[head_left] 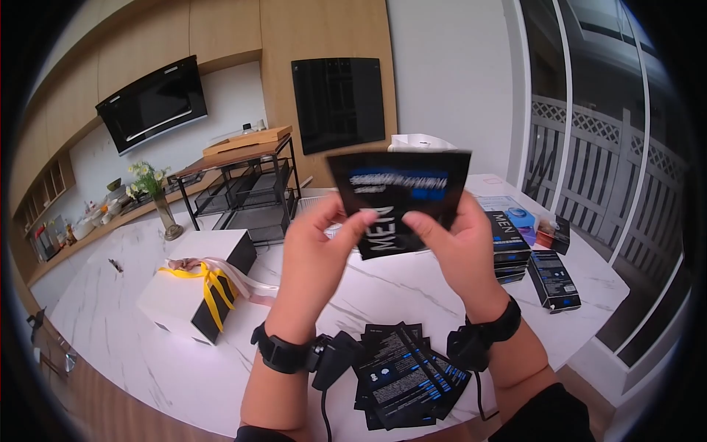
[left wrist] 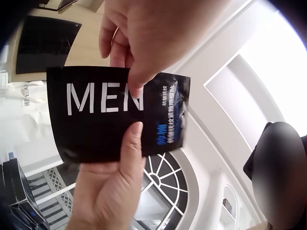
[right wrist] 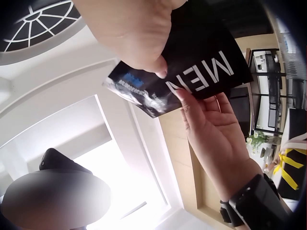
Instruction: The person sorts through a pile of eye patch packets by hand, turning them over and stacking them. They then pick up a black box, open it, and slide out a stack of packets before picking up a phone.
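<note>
Both hands hold up a flat black sachet (head_left: pixel 412 188) with white "MEN" lettering and blue and white print, above the table. My left hand (head_left: pixel 317 247) pinches it on one side, thumb lying on the printed face. From the other side my right hand (head_left: pixel 465 243) pinches it, its thumb also across the front near the lettering. In the left wrist view, the sachet (left wrist: pixel 100 134) looks whole, with a crinkled, shiny end. Below the hands, several similar black sachets (head_left: pixel 401 383) lie fanned in an overlapping pile on the marble-patterned table (head_left: pixel 309 383).
To the right stand stacked black "MEN" boxes (head_left: pixel 508 243), beside another black box (head_left: pixel 554 280). A blue-and-purple package (head_left: pixel 519 214) sits behind them. On the left are a white box (head_left: pixel 173 298) with yellow ribbon (head_left: pixel 213 291), a flower vase (head_left: pixel 166 210) and a dark metal rack (head_left: pixel 254 195).
</note>
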The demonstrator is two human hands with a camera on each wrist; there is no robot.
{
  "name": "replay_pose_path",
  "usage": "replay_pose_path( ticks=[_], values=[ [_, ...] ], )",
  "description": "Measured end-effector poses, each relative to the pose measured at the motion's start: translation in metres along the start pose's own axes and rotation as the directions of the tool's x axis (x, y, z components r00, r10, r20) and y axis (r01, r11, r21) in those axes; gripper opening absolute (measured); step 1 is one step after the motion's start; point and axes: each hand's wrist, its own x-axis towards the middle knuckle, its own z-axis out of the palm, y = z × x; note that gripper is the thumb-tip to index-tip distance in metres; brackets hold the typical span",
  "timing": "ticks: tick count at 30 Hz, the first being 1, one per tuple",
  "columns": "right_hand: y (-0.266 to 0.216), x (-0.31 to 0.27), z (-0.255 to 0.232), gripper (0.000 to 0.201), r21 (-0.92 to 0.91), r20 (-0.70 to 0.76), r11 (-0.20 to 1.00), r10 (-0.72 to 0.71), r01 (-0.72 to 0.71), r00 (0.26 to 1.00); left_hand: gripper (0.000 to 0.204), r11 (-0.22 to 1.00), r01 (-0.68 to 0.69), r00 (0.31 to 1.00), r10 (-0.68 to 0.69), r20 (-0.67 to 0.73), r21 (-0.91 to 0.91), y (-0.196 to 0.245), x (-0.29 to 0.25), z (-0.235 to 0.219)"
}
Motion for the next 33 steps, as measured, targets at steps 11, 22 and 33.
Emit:
replay_pose_path(
  ticks=[11, 22, 33],
  values=[
    [-0.002, -0.001, 0.001, 0.022, 0.113, -0.058, 0.993, 0.032, -0.025, 0.998, 0.015, 0.999, 0.0, 0.997, -0.003, 0.078, 0.044, 0.01, -0.003, -0.003],
    [0.005, 0.001, -0.002, 0.028, 0.048, 0.122, 0.997, 0.061, -0.067, 0.991, 0.015, 0.999, -0.011, 0.998, 0.009, -0.061, -0.032, 0.01, 0.001, -0.005],
    [0.002, -0.004, 0.003, 0.01, -0.11, 0.126, 0.991, -0.061, 0.075, 0.99, 0.015, 0.999, 0.048, 0.999, -0.048, -0.016, 0.019, 0.006, 0.0, -0.004]
  ],
)
